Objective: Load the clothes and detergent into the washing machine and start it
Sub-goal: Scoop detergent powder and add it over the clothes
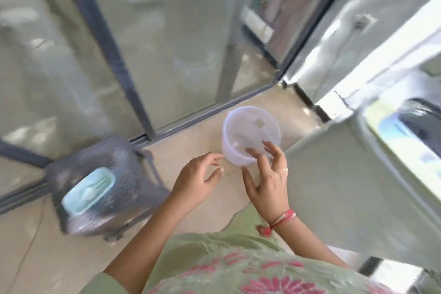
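Right hand (267, 174), at centre frame, pinches the near rim of a translucent plastic tub (250, 135) with fingertips only; our left hand (198, 178) hovers open just beside it, fingers apart, holding nothing. We judge the tub holds detergent, though blur hides its contents. The washing machine (358, 174) fills the right of the frame; a lidded teal box (88, 190) sits on a grey stool (107, 186) at lower left. Such a light fingertip hold could let the tub tip, spilling detergent onto the floor (35, 246).
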`<state>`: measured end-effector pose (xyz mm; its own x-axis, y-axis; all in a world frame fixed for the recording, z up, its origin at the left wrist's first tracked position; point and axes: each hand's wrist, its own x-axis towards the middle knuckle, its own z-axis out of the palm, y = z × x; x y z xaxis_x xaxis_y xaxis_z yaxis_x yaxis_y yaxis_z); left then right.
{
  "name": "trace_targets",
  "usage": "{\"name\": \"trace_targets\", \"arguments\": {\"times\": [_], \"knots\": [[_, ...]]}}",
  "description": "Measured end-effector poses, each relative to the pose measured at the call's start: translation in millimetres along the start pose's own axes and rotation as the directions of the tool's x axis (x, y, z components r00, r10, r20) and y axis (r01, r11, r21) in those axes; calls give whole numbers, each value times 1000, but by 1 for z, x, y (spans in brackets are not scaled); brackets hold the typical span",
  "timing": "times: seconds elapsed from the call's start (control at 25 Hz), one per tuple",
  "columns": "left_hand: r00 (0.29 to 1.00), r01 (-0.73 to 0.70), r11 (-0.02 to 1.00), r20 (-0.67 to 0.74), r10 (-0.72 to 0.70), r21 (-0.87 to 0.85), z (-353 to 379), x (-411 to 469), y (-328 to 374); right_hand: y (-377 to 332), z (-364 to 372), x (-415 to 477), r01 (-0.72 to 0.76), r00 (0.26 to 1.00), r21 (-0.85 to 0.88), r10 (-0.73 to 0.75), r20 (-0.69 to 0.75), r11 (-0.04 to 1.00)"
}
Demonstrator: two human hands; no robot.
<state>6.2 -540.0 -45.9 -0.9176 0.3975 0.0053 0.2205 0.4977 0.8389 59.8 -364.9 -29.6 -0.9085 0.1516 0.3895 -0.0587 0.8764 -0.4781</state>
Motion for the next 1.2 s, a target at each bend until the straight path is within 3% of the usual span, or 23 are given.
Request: {"name": "trace_targets", "arguments": {"times": [0.16, 0.4, 0.64, 0.8, 1.2], "knots": [[963, -190, 980, 181, 198, -60, 120, 41, 103, 102, -99, -31, -203, 962, -42, 191, -197, 978], [783, -525, 849, 359, 508, -56, 253, 93, 238, 212, -226, -62, -469, 768, -61, 373, -521, 881], [653, -647, 760, 467, 597, -66, 326, 143, 303, 282, -283, -65, -607, 592, -16, 439, -676, 794], [599, -699, 711, 480, 641, -78, 367, 193, 330, 328, -294, -45, -629, 569, -36, 428, -702, 777], [386, -916, 398, 381, 840, 49, 429, 366, 457, 453, -368, 81, -667, 530, -201, 268, -805, 717]]}}
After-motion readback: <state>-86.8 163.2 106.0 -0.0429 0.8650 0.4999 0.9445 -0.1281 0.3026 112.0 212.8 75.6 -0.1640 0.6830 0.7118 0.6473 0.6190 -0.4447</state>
